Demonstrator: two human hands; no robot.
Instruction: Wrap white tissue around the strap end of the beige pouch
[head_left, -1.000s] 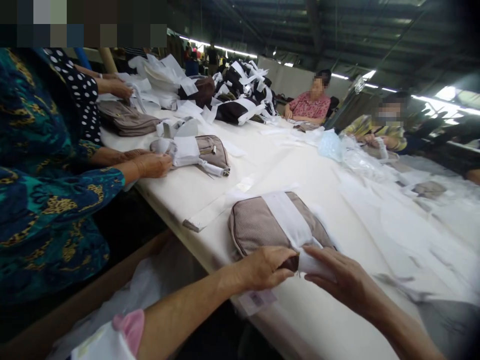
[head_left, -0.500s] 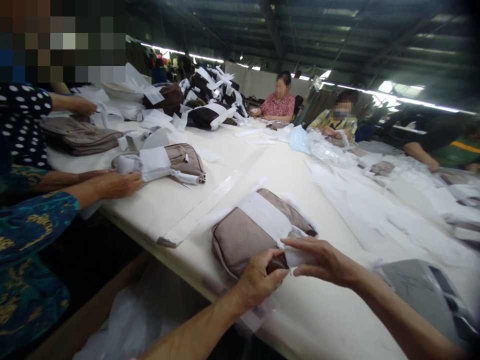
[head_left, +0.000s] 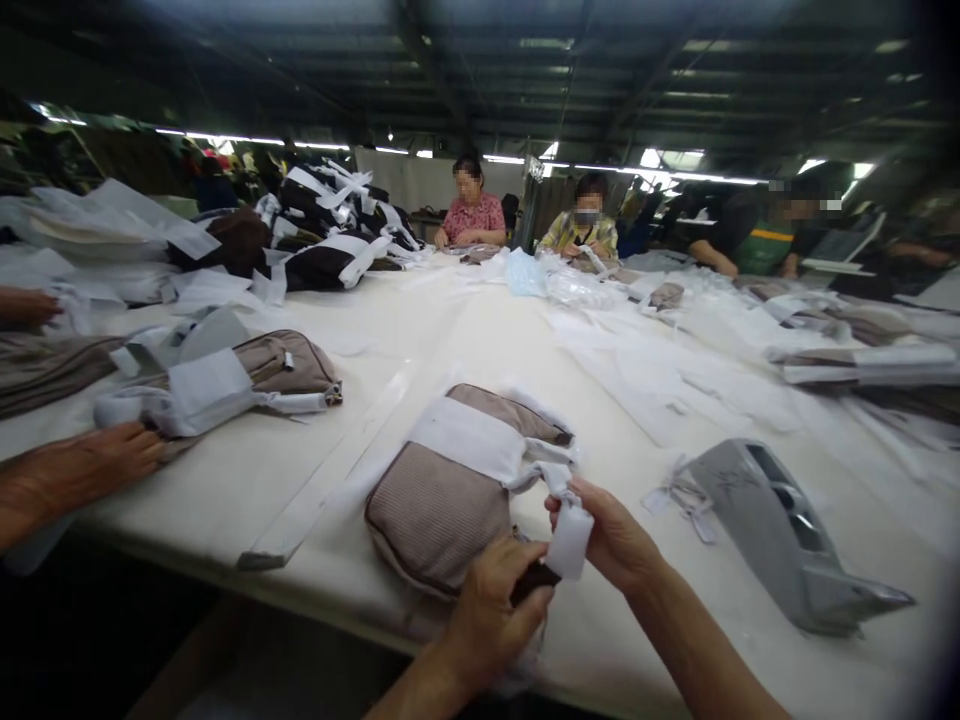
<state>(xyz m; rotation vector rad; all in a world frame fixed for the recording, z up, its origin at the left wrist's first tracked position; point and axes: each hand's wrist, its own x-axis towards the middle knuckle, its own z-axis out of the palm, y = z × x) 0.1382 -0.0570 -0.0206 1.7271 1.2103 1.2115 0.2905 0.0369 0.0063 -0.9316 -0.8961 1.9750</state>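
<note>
A taupe ribbed bag (head_left: 439,505) lies on the white table in front of me, with a white paper band (head_left: 471,440) around its body. My left hand (head_left: 491,610) is closed at its near right corner, pinching a dark brown strap piece (head_left: 534,580) between thumb and fingers. A white-wrapped strap (head_left: 551,475) runs from the bag's right side to my right hand (head_left: 611,530). That hand is closed on the strap, and a white paper piece (head_left: 571,540) hangs from its fingers, against the brown piece. My right fingertips are partly hidden.
A grey plastic device (head_left: 765,530) lies right, beside small tags (head_left: 686,500). At left, a co-worker's hand (head_left: 90,475) touches another taupe bag (head_left: 289,365). A long flat strip (head_left: 322,480) lies between the bags. Wrapped bags (head_left: 330,260) are piled behind; several people sit across.
The view has turned right. My right hand, earlier with fingers apart beside the bag, is now closed on the white-wrapped strap. My left hand still pinches the dark brown piece.
</note>
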